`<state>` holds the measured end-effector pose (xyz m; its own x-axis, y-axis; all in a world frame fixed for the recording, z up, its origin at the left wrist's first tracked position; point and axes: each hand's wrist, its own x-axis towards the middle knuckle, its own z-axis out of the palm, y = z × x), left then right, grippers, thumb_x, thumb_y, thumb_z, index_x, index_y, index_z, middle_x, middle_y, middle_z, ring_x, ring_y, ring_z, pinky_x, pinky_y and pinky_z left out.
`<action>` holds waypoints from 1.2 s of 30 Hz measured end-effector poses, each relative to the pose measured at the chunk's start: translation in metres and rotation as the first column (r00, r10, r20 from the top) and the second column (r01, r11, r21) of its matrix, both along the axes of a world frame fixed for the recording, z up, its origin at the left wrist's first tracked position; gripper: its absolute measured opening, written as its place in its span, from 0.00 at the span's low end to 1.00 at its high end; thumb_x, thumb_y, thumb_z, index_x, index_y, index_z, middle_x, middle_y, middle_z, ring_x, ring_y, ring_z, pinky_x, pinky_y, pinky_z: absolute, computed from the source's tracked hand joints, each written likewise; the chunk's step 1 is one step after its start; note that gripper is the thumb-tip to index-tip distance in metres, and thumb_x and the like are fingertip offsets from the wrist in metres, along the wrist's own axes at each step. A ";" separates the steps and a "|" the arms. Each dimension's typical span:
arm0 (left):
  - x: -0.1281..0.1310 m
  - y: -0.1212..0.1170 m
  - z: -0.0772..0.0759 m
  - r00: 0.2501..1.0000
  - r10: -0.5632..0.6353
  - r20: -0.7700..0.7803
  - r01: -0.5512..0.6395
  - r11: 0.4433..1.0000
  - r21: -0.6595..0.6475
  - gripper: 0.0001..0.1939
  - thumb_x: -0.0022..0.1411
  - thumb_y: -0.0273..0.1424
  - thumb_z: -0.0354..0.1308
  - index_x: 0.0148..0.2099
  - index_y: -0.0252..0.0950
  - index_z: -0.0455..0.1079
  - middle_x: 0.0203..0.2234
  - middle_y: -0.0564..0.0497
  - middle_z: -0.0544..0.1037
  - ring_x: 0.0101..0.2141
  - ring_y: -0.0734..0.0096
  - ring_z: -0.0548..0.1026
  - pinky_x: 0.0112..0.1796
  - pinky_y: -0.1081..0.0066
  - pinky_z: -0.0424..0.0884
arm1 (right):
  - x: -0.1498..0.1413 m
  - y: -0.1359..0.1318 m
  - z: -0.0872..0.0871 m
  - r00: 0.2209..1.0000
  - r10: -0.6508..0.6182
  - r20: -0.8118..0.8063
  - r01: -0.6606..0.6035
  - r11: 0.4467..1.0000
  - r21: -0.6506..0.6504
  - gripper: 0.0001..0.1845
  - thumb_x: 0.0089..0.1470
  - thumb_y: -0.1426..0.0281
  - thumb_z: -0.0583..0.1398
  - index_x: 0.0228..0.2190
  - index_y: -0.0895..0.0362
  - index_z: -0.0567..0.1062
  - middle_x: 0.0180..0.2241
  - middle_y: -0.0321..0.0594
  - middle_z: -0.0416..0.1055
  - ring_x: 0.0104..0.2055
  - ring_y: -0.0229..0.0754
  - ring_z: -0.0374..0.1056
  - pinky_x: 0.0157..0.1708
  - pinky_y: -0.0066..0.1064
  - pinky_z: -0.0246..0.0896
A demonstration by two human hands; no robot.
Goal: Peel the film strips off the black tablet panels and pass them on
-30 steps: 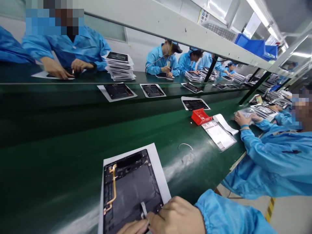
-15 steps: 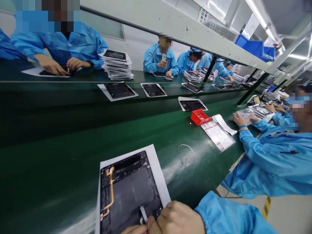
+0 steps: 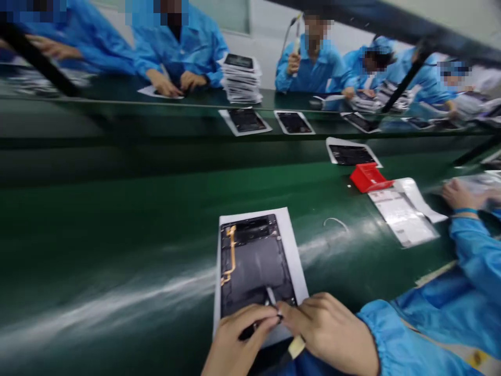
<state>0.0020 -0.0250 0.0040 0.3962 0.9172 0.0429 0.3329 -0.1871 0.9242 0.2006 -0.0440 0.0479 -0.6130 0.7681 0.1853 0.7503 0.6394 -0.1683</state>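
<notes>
Both hands at the near end of a dark panel [image 3: 256, 266], on a white sheet [image 3: 294, 250] on the bench [image 3: 117, 224].
Left hand [image 3: 245, 334]: thumb and forefinger drawn together at the pale strip [image 3: 271, 296]; item between them too small to tell. Right hand [image 3: 332, 329]: fingertips bunched at same spot; cannot tell if they pinch. Orange cable [image 3: 234, 253] along panel's left side. Bench green, glossy, streaked with reflected light. Right of sheet: curved thread [image 3: 335, 223]; farther, red bin [image 3: 368, 176] beside papers [image 3: 405, 216] in clear plastic. Beyond: raised shelf [image 3: 164, 110] with more panels and a tall stack [image 3: 241, 86]; blue-jacketed people behind, pale wall [image 3: 262, 52] at back.
</notes>
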 end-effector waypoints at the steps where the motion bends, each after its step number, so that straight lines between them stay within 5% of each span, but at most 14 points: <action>1: 0.002 0.000 0.002 1.000 -0.005 0.012 0.005 1.000 0.007 0.06 0.62 0.32 0.58 0.34 0.41 0.77 0.28 0.57 0.80 0.28 0.77 0.78 0.32 0.84 0.74 | 0.002 0.000 0.001 1.000 0.020 0.007 -0.020 1.000 -0.013 0.15 0.68 0.75 0.44 0.49 0.66 0.66 0.23 0.35 0.67 0.23 0.39 0.66 0.26 0.32 0.56; 8: 0.010 -0.002 0.011 0.995 -0.066 0.069 0.061 0.995 0.081 0.08 0.66 0.25 0.53 0.39 0.38 0.74 0.31 0.55 0.78 0.32 0.80 0.76 0.35 0.85 0.70 | 0.009 -0.002 0.004 0.998 0.060 0.002 -0.060 0.995 -0.076 0.18 0.69 0.75 0.41 0.49 0.67 0.65 0.26 0.38 0.69 0.26 0.42 0.68 0.28 0.34 0.55; 14: 0.007 -0.002 0.015 0.992 -0.120 0.030 0.120 0.993 0.001 0.09 0.67 0.25 0.51 0.39 0.39 0.73 0.31 0.55 0.76 0.32 0.81 0.75 0.35 0.84 0.69 | 0.009 0.002 0.005 0.998 0.043 0.041 -0.032 0.972 -0.233 0.05 0.64 0.75 0.53 0.41 0.58 0.68 0.26 0.34 0.68 0.25 0.42 0.67 0.27 0.34 0.54; 20: 0.007 -0.008 0.014 0.985 -0.170 -0.029 0.172 0.982 0.082 0.11 0.68 0.25 0.49 0.45 0.38 0.72 0.34 0.52 0.76 0.35 0.77 0.75 0.39 0.81 0.70 | 0.008 0.001 0.003 0.997 0.003 0.074 0.018 0.958 -0.285 0.03 0.59 0.76 0.58 0.36 0.57 0.70 0.26 0.34 0.69 0.27 0.45 0.69 0.29 0.34 0.56; 23: 0.004 -0.010 0.015 0.990 -0.127 -0.052 0.132 0.987 0.095 0.10 0.67 0.26 0.50 0.43 0.39 0.73 0.35 0.53 0.77 0.35 0.76 0.76 0.41 0.80 0.71 | 0.013 0.006 0.003 1.000 -0.025 0.019 0.030 0.930 -0.367 0.04 0.61 0.74 0.56 0.36 0.56 0.72 0.27 0.36 0.71 0.28 0.44 0.70 0.29 0.33 0.58; 29: -0.006 -0.015 0.018 0.996 -0.067 -0.057 0.060 0.991 -0.121 0.07 0.66 0.29 0.55 0.39 0.41 0.74 0.32 0.55 0.77 0.32 0.79 0.76 0.34 0.85 0.70 | 0.015 0.002 -0.003 0.961 -0.143 -0.237 0.027 0.900 -0.435 0.14 0.67 0.66 0.51 0.49 0.56 0.70 0.35 0.40 0.76 0.33 0.43 0.73 0.34 0.30 0.61; 36: -0.001 -0.014 0.018 0.994 -0.113 0.004 0.113 0.993 0.019 0.08 0.67 0.25 0.52 0.42 0.39 0.73 0.34 0.54 0.77 0.35 0.79 0.76 0.39 0.84 0.70 | 0.009 -0.010 -0.002 0.985 -0.114 -0.128 0.032 0.857 -0.515 0.11 0.65 0.75 0.50 0.41 0.54 0.71 0.30 0.35 0.72 0.31 0.42 0.70 0.34 0.31 0.58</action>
